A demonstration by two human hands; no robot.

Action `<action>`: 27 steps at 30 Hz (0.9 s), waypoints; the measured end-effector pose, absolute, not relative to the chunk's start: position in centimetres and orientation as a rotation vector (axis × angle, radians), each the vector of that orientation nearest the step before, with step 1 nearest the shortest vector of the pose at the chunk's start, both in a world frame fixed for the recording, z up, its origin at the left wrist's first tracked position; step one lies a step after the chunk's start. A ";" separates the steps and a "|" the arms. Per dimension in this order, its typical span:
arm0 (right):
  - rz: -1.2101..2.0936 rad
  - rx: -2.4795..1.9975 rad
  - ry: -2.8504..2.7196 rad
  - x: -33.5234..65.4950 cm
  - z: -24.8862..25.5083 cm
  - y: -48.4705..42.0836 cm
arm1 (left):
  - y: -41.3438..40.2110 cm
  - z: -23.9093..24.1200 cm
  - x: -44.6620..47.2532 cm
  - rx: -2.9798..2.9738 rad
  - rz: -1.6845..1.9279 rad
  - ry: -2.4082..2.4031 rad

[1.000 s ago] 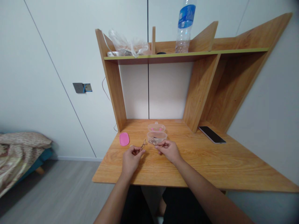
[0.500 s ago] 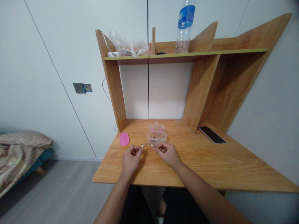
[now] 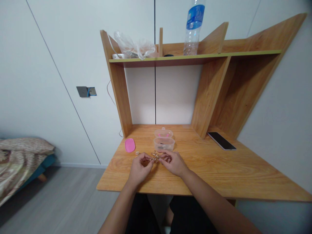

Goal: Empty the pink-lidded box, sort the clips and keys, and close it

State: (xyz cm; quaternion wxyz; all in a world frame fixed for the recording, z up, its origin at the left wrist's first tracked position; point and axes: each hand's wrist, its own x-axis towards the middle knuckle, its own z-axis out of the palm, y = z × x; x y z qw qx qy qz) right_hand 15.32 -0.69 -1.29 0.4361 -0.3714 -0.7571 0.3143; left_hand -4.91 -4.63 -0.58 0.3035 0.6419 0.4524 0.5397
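While both hands pinch the small gold metal pieces point(image 3: 156, 156) over the desk point(image 3: 195, 177), a light fingertip grip should suit thin loops better than squeezing. Left hand point(image 3: 140, 166) at 8 o'clock of the pieces, right hand point(image 3: 173, 162) at 4; piece count and whether they're hooked together, can't tell. Work low so drops don't scatter. Open plastic case point(image 3: 164, 145) just beside at 1 o'clock, pink tray point(image 3: 130, 145) at 10, small loose item point(image 3: 137, 152) near 9: avoid knocking it.

Gold looped metal pieces point(image 3: 155, 155), a flat rounded bright-pink plastic piece point(image 3: 130, 145), a honey-brown wood-grained bench point(image 3: 209, 175), cream-and-brown patterned cloth bedding point(image 3: 25, 146).
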 end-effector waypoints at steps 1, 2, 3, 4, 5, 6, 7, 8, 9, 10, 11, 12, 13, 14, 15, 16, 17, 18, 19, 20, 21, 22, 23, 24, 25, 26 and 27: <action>0.777 -0.913 -1.904 15.3 -1.3 -0.7 | -4.6 -0.7 -4.9 1.688 1.438 1.203; 0.764 -0.906 -1.919 15.3 -1.2 -0.7 | -4.6 -0.8 -4.9 1.673 1.450 1.209; 0.738 -0.904 -1.928 15.4 -1.1 -0.8 | -4.5 -0.9 -4.9 1.661 1.464 1.217; 0.701 -0.903 -1.932 15.4 -1.0 -0.8 | -4.4 -1.1 -4.9 1.648 1.479 1.229; 0.656 -0.904 -1.934 15.4 -1.0 -0.9 | -4.2 -1.2 -5.0 1.636 1.496 1.243; 0.605 -0.905 -1.936 15.4 -0.9 -1.0 | -4.1 -1.4 -5.0 1.624 1.512 1.257; 0.556 -0.905 -1.941 15.5 -0.8 -1.0 | -3.9 -1.6 -5.1 1.606 1.533 1.276; 0.512 -0.902 -1.947 15.5 -0.7 -1.1 | -3.8 -1.8 -5.1 1.581 1.555 1.296; 0.479 -0.898 -1.952 15.5 -0.6 -1.1 | -3.7 -1.9 -5.2 1.548 1.573 1.310; 0.458 -0.893 -1.960 15.5 -0.6 -1.1 | -3.6 -1.9 -5.3 1.510 1.585 1.318; 0.443 -0.888 -1.966 15.5 -0.6 -1.1 | -3.5 -1.9 -5.3 1.474 1.587 1.319; 0.430 -0.881 -1.972 15.6 -0.5 -1.1 | -3.5 -1.8 -5.3 1.449 1.583 1.318; 0.416 -0.873 -1.977 15.6 -0.6 -1.0 | -3.5 -1.7 -5.4 1.442 1.574 1.317; 0.398 -0.866 -1.980 15.6 -0.6 -1.0 | -3.5 -1.6 -5.4 1.455 1.563 1.316; 0.381 -0.860 -1.981 15.6 -0.6 -1.0 | -3.6 -1.5 -5.4 1.483 1.550 1.315; 0.365 -0.857 -1.978 15.6 -0.6 -0.9 | -3.7 -1.5 -5.4 1.520 1.537 1.310; 0.353 -0.859 -1.971 15.6 -0.7 -0.9 | -3.7 -1.4 -5.4 1.554 1.527 1.302; 0.346 -0.864 -1.965 15.6 -0.7 -0.8 | -3.8 -1.4 -5.4 1.579 1.517 1.290; 0.343 -0.871 -1.958 15.6 -0.8 -0.8 | -3.9 -1.4 -5.4 1.595 1.507 1.276; 0.343 -0.875 -1.953 15.6 -0.9 -0.7 | -3.9 -1.4 -5.3 1.608 1.498 1.264; 0.346 -0.876 -1.948 15.6 -0.9 -0.7 | -3.9 -1.5 -5.3 1.621 1.487 1.255; 0.350 -0.873 -1.943 15.6 -1.0 -0.7 | -3.9 -1.5 -5.3 1.639 1.471 1.249; 0.355 -0.869 -1.942 15.6 -1.0 -0.6 | -4.0 -1.5 -5.2 1.662 1.450 1.244; 0.358 -0.865 -1.942 15.6 -1.1 -0.6 | -4.0 -1.6 -5.2 1.689 1.427 1.243; 0.359 -0.864 -1.945 15.5 -1.1 -0.6 | -4.0 -1.6 -5.1 1.713 1.405 1.247; 0.360 -0.866 -1.951 15.5 -1.1 -0.6 | -4.0 -1.6 -5.1 1.733 1.386 1.254; 0.360 -0.868 -1.955 15.5 -1.0 -0.6 | -4.0 -1.6 -5.1 1.742 1.375 1.264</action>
